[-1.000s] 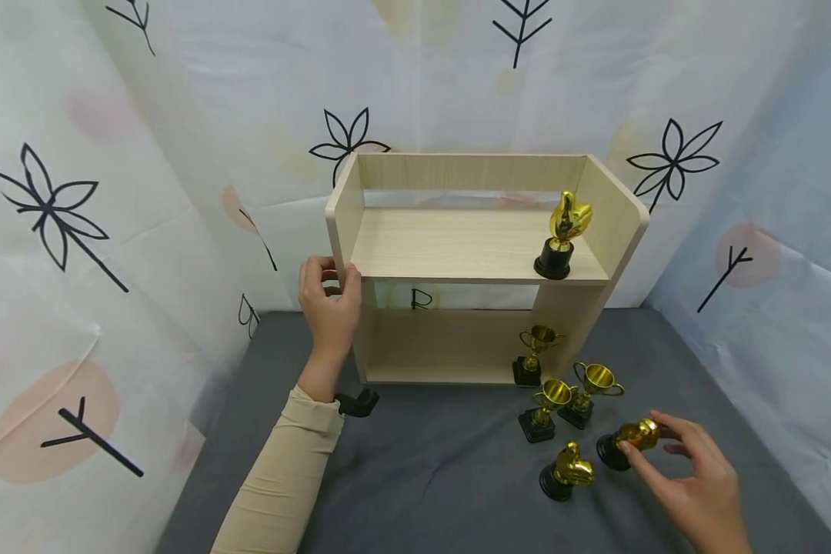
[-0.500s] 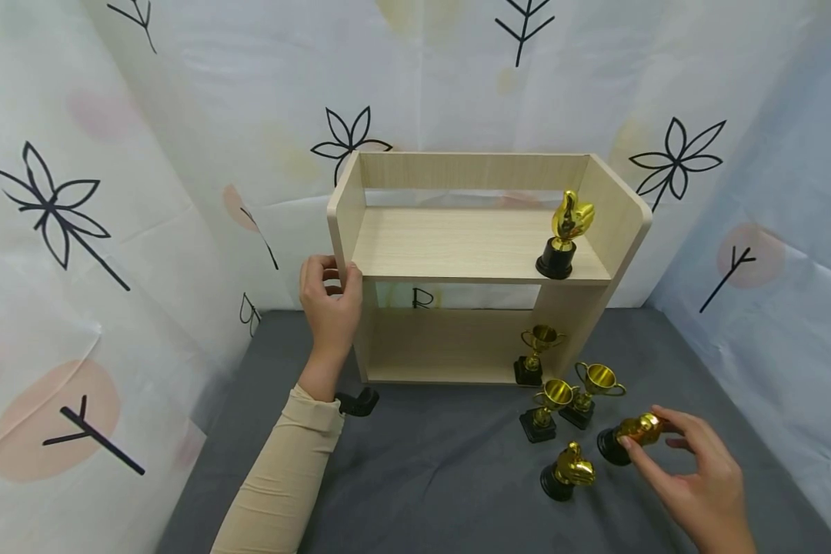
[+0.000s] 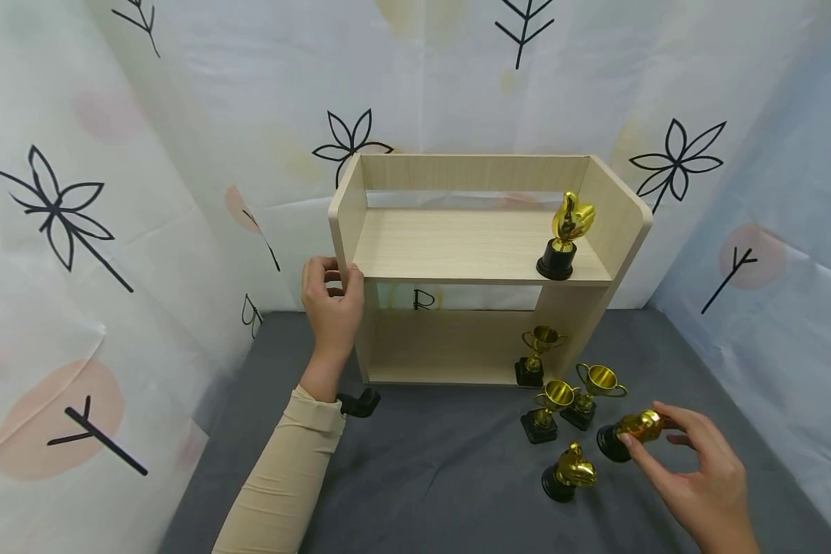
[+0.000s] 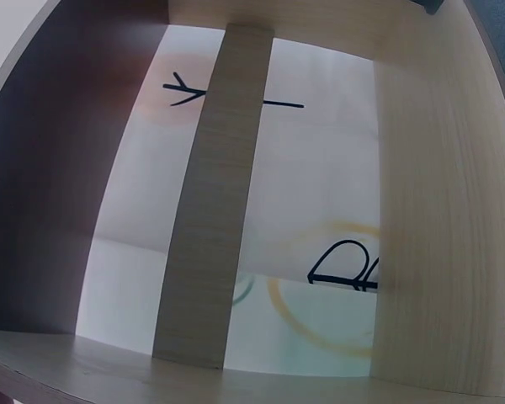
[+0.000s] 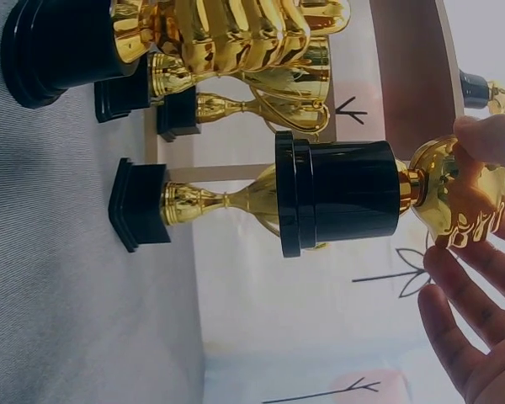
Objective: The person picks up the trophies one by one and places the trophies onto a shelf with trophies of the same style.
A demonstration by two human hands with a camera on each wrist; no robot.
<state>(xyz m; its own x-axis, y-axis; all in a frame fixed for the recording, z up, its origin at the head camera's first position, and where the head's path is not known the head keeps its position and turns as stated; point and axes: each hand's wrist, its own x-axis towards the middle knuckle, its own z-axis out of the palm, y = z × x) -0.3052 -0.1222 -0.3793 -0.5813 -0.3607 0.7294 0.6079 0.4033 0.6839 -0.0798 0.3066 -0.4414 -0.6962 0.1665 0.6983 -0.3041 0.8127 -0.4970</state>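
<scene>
My right hand [image 3: 702,469] pinches the gold top of a thumbs-up trophy [image 3: 629,436] with a round black base. In the right wrist view this trophy [image 5: 341,198] hangs clear of the tablecloth. My left hand [image 3: 334,304] grips the front edge of the left side panel of a pale wooden two-tier shelf [image 3: 450,281]. Another thumbs-up trophy [image 3: 569,472] stands on the cloth just left of the held one. Behind them are two gold cup trophies, a left one [image 3: 547,412] and a right one [image 3: 591,394]. The left wrist view shows only the shelf's inside [image 4: 446,210].
On the upper tier, at the right, stands a thumbs-up trophy [image 3: 557,238]. A cup trophy [image 3: 535,355] is at the right front of the lower tier. Grey cloth [image 3: 429,462] covers the table. Patterned fabric walls [image 3: 457,92] enclose the back and sides.
The right hand and its trophy have risen very slightly. My left hand keeps its grip on the shelf, and the other trophies stay where they were.
</scene>
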